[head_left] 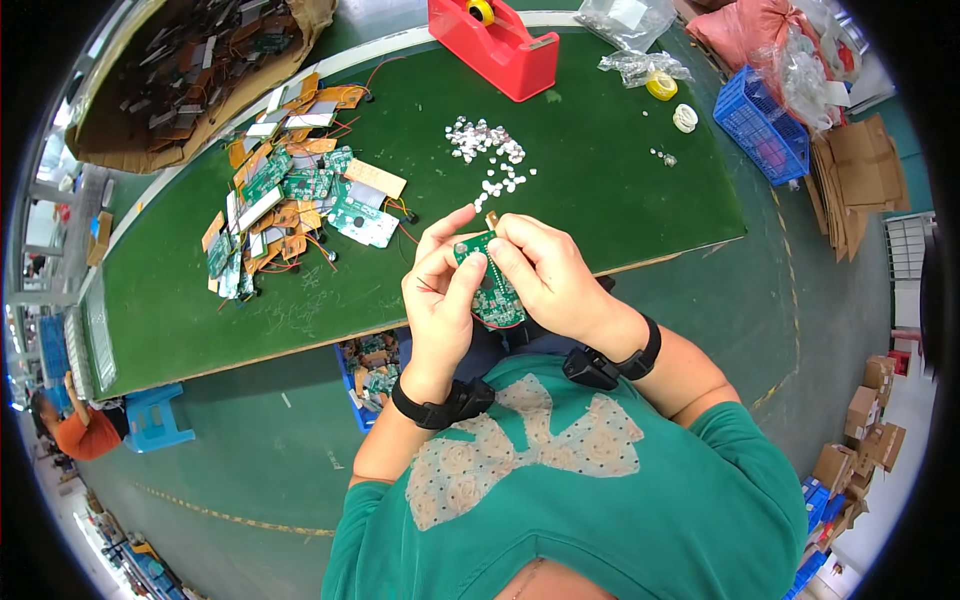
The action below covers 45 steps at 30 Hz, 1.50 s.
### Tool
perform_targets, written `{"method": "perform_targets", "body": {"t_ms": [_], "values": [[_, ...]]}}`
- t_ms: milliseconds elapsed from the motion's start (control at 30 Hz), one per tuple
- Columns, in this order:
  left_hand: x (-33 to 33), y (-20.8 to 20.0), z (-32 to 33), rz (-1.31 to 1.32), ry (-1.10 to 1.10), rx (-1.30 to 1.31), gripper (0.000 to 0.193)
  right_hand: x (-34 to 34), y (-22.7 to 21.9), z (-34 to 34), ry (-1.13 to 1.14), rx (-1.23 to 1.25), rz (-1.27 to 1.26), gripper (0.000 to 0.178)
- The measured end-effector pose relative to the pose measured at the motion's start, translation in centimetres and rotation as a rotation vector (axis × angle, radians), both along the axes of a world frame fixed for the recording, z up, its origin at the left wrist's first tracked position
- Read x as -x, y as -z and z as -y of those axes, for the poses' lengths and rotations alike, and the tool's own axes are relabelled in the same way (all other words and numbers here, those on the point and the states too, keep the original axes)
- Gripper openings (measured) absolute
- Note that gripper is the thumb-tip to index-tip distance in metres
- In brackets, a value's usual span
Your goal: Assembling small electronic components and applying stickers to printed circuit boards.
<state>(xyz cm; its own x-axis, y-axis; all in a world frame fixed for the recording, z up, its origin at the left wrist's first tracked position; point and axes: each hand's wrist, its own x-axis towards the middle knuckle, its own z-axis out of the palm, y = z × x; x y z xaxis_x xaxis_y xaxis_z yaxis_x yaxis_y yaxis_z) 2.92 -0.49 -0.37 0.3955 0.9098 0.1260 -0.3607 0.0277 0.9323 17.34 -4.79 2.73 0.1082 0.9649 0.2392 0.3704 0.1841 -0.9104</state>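
Note:
Between my two hands, just over the table's near edge, is a green circuit board point(497, 298) with small parts on it and a thin red wire at its lower end. My left hand point(443, 285) pinches its left side, thumb on the face. With thumb and fingers my right hand point(545, 268) grips the upper right corner, where a small brownish piece point(491, 219) sticks up. Just beyond my fingertips lies a scatter of small white pads point(486, 142). To the left is a heap of circuit boards point(305, 184) with orange flex strips and wires.
A red tape dispenser point(497, 50) stands at the table's far side. Tape rolls point(661, 86) and clear bags point(630, 22) lie right of it. A carton of boards point(190, 80) is at far left. Below the table edge sits a blue bin point(352, 390). Another person point(85, 432) is at left.

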Motion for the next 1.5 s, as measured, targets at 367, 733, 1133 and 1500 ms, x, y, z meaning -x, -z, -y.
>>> {"method": "perform_targets", "body": {"t_ms": [367, 733, 1133, 1500], "values": [[1.1, -0.4, -0.5, -0.012, 0.053, 0.083, 0.013, -9.2, 2.9, -6.1, 0.115, -0.004, 0.467, 0.009], [1.6, -0.5, -0.6, 0.066, 0.201, 0.223, 0.014, -8.3, 1.4, -5.8, 0.013, 0.184, 0.554, 0.008], [0.9, -1.5, -0.6, 0.153, 0.169, 0.284, 0.013, -4.3, -0.4, -2.2, -0.034, 0.208, -0.389, 0.010], [5.5, 0.9, -1.0, -0.525, -0.289, 0.017, 0.026, -7.2, 2.7, -0.6, 0.155, 0.079, 0.549, 0.005]]}}
